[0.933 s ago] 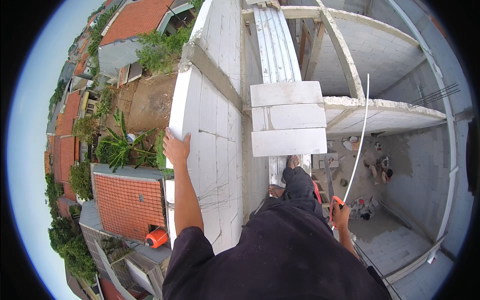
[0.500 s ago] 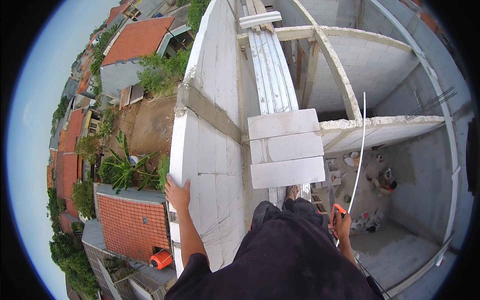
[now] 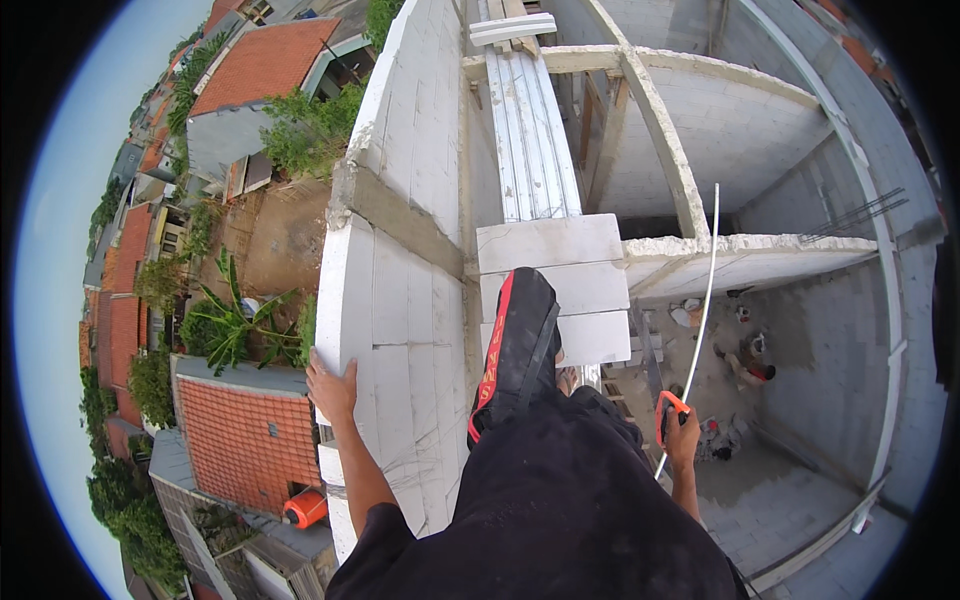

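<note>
My left hand (image 3: 332,388) rests with its fingers spread on the top edge of a white block wall (image 3: 345,265). On the other side, my right hand (image 3: 684,440) is closed round the orange handle of a hand saw (image 3: 671,408), its dark blade pointing forward. A long, thin white strip (image 3: 708,290) runs past the saw handle; whether I also grip it cannot be made out. Ahead of my body, three pale blocks (image 3: 548,242) lie side by side across long metal planks (image 3: 532,135). My raised leg in black trousers (image 3: 520,335) covers part of the blocks.
Right of the planks there is a deep drop to a floor with rubble (image 3: 720,440) and a crouching person (image 3: 748,368). Concrete beams (image 3: 665,140) cross the rooms. Beyond the left wall, far below, lie tiled roofs (image 3: 245,435). Short strips (image 3: 512,28) lie across the far planks.
One leg has lifted, its knee coming up in front of the blocks. The view has shifted slightly. My left hand stays on the wall, and the saw remains in my right.
</note>
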A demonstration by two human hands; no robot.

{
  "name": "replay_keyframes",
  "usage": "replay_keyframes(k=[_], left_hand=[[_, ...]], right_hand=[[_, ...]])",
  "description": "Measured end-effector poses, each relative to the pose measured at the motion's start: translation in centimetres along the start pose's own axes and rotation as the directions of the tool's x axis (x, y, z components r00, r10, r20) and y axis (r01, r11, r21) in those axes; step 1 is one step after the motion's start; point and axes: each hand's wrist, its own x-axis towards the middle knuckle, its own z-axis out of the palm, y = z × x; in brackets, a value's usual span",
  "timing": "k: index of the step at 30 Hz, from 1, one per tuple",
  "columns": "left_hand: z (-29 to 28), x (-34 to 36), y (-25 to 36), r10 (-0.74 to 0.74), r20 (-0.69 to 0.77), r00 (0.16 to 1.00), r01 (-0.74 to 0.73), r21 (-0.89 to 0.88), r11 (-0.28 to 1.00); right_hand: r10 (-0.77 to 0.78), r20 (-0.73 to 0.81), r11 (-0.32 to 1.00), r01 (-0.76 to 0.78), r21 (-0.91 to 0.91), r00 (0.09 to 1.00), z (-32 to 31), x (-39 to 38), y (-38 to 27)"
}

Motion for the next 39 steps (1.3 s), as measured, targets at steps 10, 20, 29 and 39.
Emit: replay_keyframes(k=[10, 20, 29, 39], left_hand=[[2.2, 5.0, 5.1, -0.045, -0.012, 0.999, 0.045, 0.087, 0.995], [4.7, 15.1, 15.6, -0.175, 0.059, 0.983, 0.16, 0.201, 0.966], [5.6, 15.7, 14.9, -0.104, 0.038, 0.994, 0.09, 0.276, 0.957], [4.7, 15.7, 15.5, -0.14, 0.084, 0.987, 0.114, 0.26, 0.959]], right_hand=[[0.155, 0.166, 0.988, -0.155, -0.015, 0.974, 0.6, 6.0, -5.8], [-0.037, 0.313, 0.98, 0.096, -0.176, 0.949, 3.2, 22.7, -18.0], [-0.151, 0.464, 0.901, 0.314, -0.298, 0.873, 10.0, 39.4, -27.2], [-0.019, 0.431, 0.902, 0.201, -0.381, 0.902, 8.4, 47.4, -45.2]])
